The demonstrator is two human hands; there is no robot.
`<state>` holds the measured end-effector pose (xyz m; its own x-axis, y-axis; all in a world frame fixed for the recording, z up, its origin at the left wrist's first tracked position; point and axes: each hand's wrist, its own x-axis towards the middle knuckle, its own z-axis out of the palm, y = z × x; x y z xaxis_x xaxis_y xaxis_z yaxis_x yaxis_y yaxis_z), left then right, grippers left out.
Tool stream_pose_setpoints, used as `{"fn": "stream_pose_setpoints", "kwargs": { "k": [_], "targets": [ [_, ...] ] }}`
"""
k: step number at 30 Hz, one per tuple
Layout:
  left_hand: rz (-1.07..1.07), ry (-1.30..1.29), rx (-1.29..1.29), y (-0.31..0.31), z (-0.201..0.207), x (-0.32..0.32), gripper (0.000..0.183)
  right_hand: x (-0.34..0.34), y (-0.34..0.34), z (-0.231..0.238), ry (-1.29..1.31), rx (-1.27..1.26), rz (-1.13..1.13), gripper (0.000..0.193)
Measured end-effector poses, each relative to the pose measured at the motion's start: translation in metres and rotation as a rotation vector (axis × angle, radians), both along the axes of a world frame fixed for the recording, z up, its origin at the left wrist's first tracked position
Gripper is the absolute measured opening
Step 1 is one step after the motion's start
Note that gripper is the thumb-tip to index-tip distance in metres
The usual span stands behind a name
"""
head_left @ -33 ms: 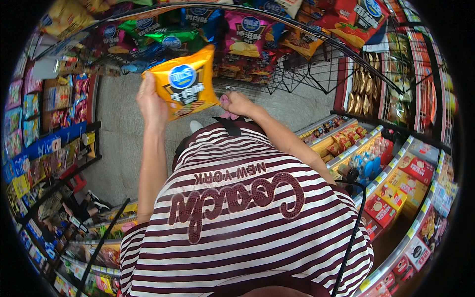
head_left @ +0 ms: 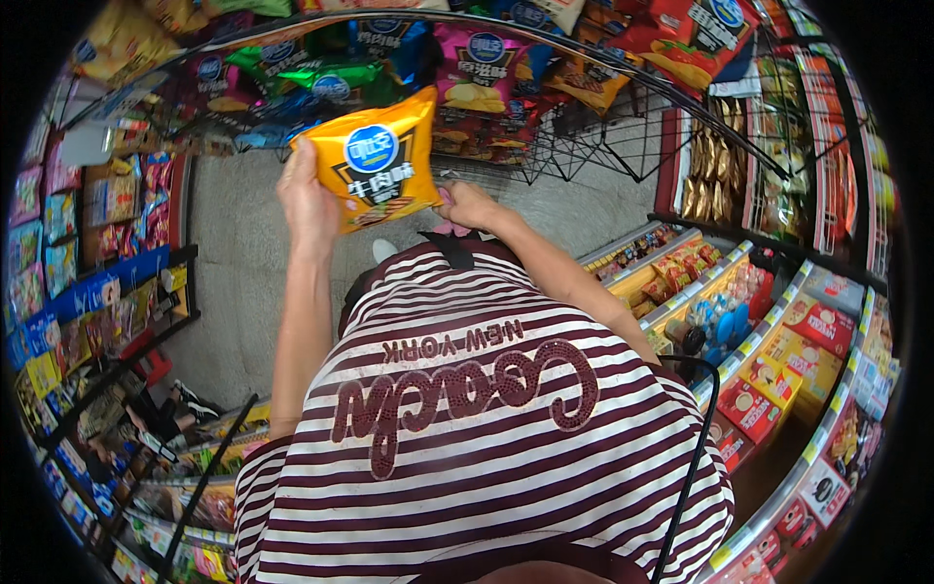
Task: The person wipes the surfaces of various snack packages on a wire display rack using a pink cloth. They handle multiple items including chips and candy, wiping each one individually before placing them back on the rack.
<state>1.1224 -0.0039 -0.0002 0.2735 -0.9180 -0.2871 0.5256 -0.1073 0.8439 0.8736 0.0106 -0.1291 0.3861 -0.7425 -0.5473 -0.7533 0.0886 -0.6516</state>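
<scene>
My left hand (head_left: 309, 200) grips a yellow bag of chips (head_left: 375, 165) by its left edge. The bag is puffed up and tilted, its front with a blue oval facing up. My right hand (head_left: 469, 206) is closed close to the bag's lower right corner. A bit of pink cloth (head_left: 448, 230) shows at its fingers and hangs below them; whether those fingers also touch the bag, I cannot tell. Beyond both hands, a black wire rack (head_left: 623, 146) is filled with chip bags, among them a purple bag (head_left: 477, 68) and a green bag (head_left: 336, 80).
Shelves with red and yellow boxes (head_left: 759, 404) and blue-capped bottles (head_left: 720, 321) line my right. On the left hang snack packets (head_left: 58, 258) on a rack. Grey floor (head_left: 233, 263) lies between. At the lower left, a person (head_left: 161, 419) is partly visible.
My left hand and the yellow chip bag have moved slightly to the right. My right hand has hardly moved.
</scene>
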Motion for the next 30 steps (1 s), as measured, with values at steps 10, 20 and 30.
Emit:
{"fn": "stream_pose_setpoints", "kwargs": {
  "k": [10,20,30],
  "targets": [
    [-0.323,0.354,0.133,-0.102,-0.014,-0.135,0.024,-0.057,0.009,-0.011,-0.087,0.101,-0.183,0.045],
    [-0.415,0.561,0.072,-0.195,-0.091,-0.262,0.015,-0.099,0.008,-0.002,0.023,0.042,-0.246,0.052],
    [-0.827,-0.020,-0.043,-0.182,-0.073,-0.284,0.044,-0.126,0.007,0.027,-0.126,0.129,-0.413,0.044]
  ]
}}
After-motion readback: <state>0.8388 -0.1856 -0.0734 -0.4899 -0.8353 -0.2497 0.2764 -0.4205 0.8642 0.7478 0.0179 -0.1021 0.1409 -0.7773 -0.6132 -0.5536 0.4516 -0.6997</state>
